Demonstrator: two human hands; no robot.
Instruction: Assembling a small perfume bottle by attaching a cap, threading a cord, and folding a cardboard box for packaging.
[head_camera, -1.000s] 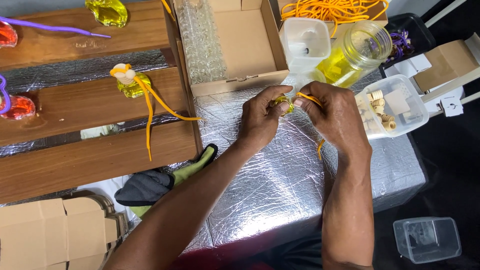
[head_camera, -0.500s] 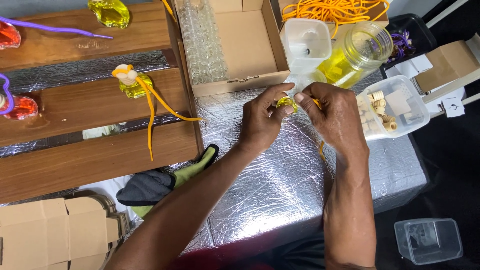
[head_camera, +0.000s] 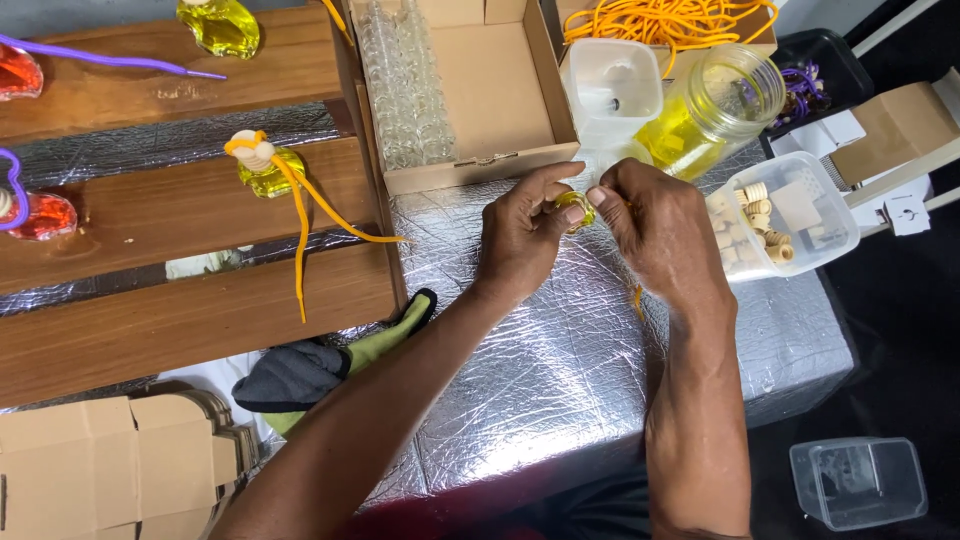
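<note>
Both hands (head_camera: 600, 225) slightly lower than before, pinching one small yellow bottle (head_camera: 575, 210); two wooden shelves (head_camera: 190, 200).

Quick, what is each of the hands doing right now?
Left hand: fingers closed on the small yellow bottle.
Right hand: fingertips pinching the same bottle from the other side.

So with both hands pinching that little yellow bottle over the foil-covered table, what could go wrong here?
1. The small yellow bottle is held only by the fingertips of the left hand and right hand; it could slip and spill onto the foil-covered table.
2. The glass jar of yellow liquid stands open just beyond the right hand, so a jerk might knock it.
3. The orange cord below the right hand could snag.
</note>
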